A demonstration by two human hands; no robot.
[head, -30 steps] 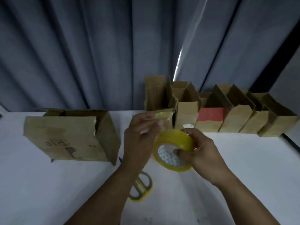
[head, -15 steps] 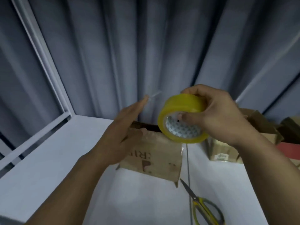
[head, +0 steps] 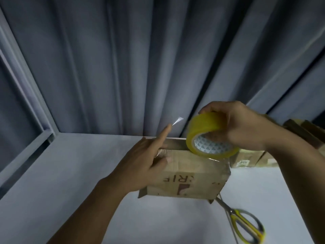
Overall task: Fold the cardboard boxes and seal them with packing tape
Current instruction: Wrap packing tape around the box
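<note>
A brown cardboard box (head: 191, 180) with red print lies on the white table (head: 73, 173) in the middle of the view. My right hand (head: 242, 125) grips a yellow roll of packing tape (head: 205, 136) held just above the box's upper right edge. My left hand (head: 146, 161) rests on the box's left part with straight fingers; its thumb presses on the cardboard. A clear strip of tape (head: 176, 120) sticks up from the tip of my raised finger.
Yellow-handled scissors (head: 244, 226) lie on the table at the box's lower right corner. More cardboard boxes (head: 249, 159) stand at the right behind my right wrist. Grey curtains (head: 140, 59) hang behind the table, and a window frame (head: 31, 106) runs along the left.
My head turned left and both hands carried the roll from the table's middle to the printed box. The left hand now lies on the box; the roll came down to its top edge.
</note>
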